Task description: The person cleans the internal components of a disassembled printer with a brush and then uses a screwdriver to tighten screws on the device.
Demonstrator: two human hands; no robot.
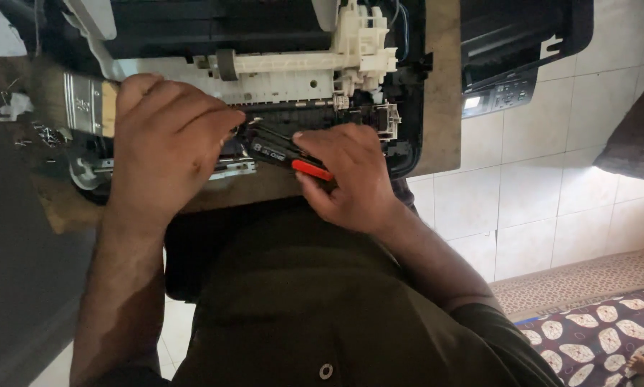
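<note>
**Your clothing and arms, seen from the head camera**

- Shirt: you wear a dark olive-green top with short sleeves; its plain fabric creases softly across your front.
- Fastener: one small round metal snap or button sits low on the shirt's front, near the bottom edge of the view.
- Sleeves: they end above your elbows; both forearms are bare.
- Left hand (166, 143): no glove, ring or watch.
- Right hand (351, 178): likewise unadorned.

Worn wooden table (440, 86) under an opened printer (279, 64), a paintbrush (78, 104), small loose screws (42, 132).
</note>
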